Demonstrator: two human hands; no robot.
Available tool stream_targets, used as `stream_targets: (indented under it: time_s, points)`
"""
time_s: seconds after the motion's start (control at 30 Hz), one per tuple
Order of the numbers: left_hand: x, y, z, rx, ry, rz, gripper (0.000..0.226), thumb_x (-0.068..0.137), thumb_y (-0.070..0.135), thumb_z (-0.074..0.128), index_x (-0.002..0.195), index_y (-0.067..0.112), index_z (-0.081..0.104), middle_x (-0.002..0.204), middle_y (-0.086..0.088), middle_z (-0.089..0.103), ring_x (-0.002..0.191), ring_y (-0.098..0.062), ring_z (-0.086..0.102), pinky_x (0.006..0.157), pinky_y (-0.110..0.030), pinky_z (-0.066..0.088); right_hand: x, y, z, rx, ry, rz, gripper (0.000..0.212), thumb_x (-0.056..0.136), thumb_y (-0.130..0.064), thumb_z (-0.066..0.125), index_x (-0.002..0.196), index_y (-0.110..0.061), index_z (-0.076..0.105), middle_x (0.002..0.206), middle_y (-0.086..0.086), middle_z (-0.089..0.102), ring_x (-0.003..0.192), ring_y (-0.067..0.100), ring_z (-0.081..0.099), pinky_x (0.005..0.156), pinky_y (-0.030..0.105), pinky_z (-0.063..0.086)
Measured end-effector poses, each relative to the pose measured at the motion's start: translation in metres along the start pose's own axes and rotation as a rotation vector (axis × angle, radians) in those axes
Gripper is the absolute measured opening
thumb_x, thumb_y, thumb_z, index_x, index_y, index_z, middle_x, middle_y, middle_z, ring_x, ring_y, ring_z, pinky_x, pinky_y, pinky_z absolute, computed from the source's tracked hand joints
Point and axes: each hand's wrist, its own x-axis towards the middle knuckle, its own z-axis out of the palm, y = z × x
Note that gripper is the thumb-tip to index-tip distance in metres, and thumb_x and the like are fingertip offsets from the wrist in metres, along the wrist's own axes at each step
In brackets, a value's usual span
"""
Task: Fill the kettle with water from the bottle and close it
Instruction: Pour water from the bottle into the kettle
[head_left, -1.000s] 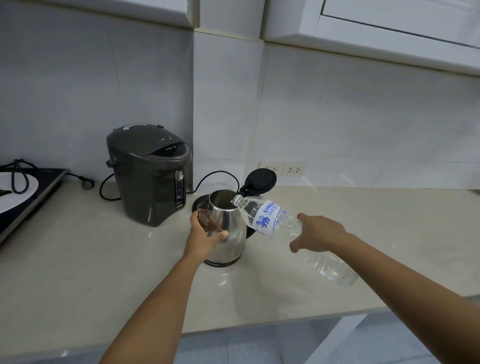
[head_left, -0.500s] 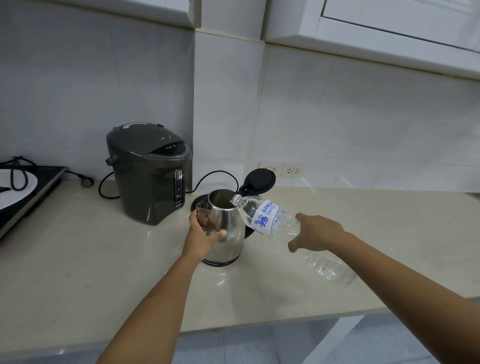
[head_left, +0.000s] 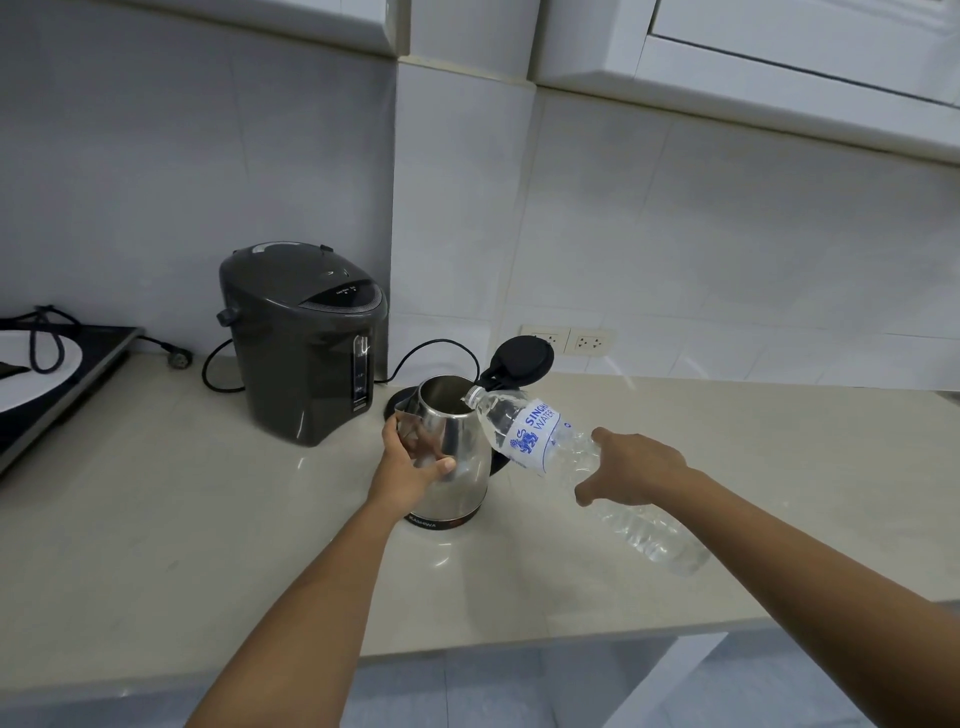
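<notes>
A steel kettle (head_left: 460, 457) stands on the pale counter (head_left: 208, 519), its black lid (head_left: 522, 357) flipped up at the back. My left hand (head_left: 410, 470) wraps around the kettle's body from the front left. My right hand (head_left: 636, 467) holds a clear plastic water bottle (head_left: 540, 436) with a white and blue label. The bottle is tilted with its uncapped neck at the right rim of the kettle's open mouth and its base raised toward me at the right. Water shows in the bottle's lower end.
A dark grey hot-water dispenser (head_left: 304, 343) stands left of the kettle, its black cord (head_left: 431, 348) running behind. A black cooktop (head_left: 62, 384) with a coiled cable lies at the far left. Wall sockets (head_left: 566, 340) sit behind the kettle. The counter's front edge (head_left: 519, 644) is close to me.
Almost nothing has moved. Both hands keep their hold, and the bottle stays tilted at the kettle's mouth.
</notes>
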Motion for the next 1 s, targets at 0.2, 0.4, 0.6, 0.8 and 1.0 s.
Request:
stream_targets:
  time_s: [0.2,0.4,0.6,0.8,1.0]
  points:
    - [-0.003,0.003,-0.012,0.076,-0.075,0.002,0.103,0.083,0.019,0.077,0.155,0.028,0.005,0.146,0.002,0.043,0.136,-0.021,0.044,0.111,-0.04,0.038,-0.002,-0.001,0.026,0.152,-0.022,0.001,0.073,0.069,-0.053,0.073,0.127,-0.021,0.042,0.084,-0.007,0.055,0.084,0.021,0.059,0.062,0.029,0.041]
    - [-0.023,-0.025,-0.051,0.44,-0.16,-0.071,0.082,0.088,0.019,0.07,0.154,0.023,0.02,0.144,-0.011,0.047,0.126,-0.031,0.053,0.103,-0.04,0.045,-0.003,-0.003,0.059,0.431,-0.076,-0.011,0.066,0.069,-0.047,0.079,0.119,-0.019,0.046,0.096,-0.002,0.061,0.087,0.019,0.06,0.075,0.034,0.05]
    - [-0.05,-0.07,-0.078,0.868,-0.265,-0.132,0.063,0.091,0.023,0.063,0.148,0.022,0.037,0.142,-0.011,0.044,0.13,-0.028,0.047,0.105,-0.035,0.041,-0.008,-0.021,0.087,0.647,-0.106,-0.078,0.064,0.07,-0.037,0.081,0.12,-0.019,0.046,0.105,0.0,0.062,0.096,0.023,0.06,0.081,0.037,0.05]
    - [-0.059,-0.086,-0.085,0.981,-0.25,-0.102,0.041,0.096,0.025,0.054,0.137,0.023,0.051,0.133,-0.012,0.046,0.121,-0.029,0.053,0.1,-0.036,0.045,-0.012,-0.062,0.1,0.801,-0.123,-0.201,0.064,0.068,-0.032,0.084,0.119,-0.025,0.045,0.107,-0.006,0.064,0.099,0.018,0.062,0.087,0.037,0.052]
    - [-0.054,-0.08,-0.115,0.849,-0.15,-0.108,0.04,0.096,0.026,0.057,0.135,0.016,0.055,0.128,-0.015,0.051,0.116,-0.031,0.056,0.099,-0.034,0.043,-0.012,-0.121,0.104,1.008,-0.138,-0.302,0.066,0.07,-0.024,0.085,0.121,-0.03,0.044,0.106,-0.015,0.064,0.091,-0.004,0.061,0.074,0.019,0.049]
